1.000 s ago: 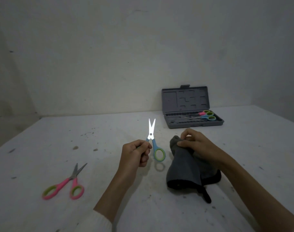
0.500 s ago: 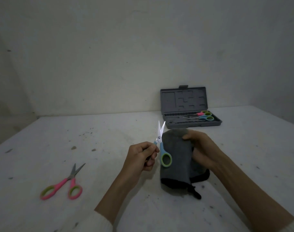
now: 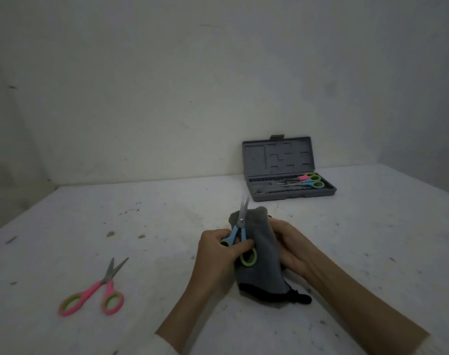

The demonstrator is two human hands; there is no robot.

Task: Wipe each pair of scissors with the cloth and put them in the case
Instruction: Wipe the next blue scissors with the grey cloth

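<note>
Blue-handled scissors (image 3: 240, 235) sit in our left hand (image 3: 215, 252), its grip curled round the handles, blades up against the grey cloth (image 3: 259, 254). Our right hand (image 3: 292, 248) grips that cloth. Pink scissors (image 3: 95, 290) lie apart on the surface (image 3: 116, 213); the open case (image 3: 290, 179) holds two pairs.

On the worktop (image 3: 372, 239), the open case (image 3: 290, 193) stood far right by the wall, two pairs of scissors (image 3: 308, 181) in its tray. Near centre, the hands (image 3: 254, 249) met — held scissors (image 3: 240, 237) lay against the cloth (image 3: 262, 265). Another pair (image 3: 95, 290) lay well apart, near left.
</note>
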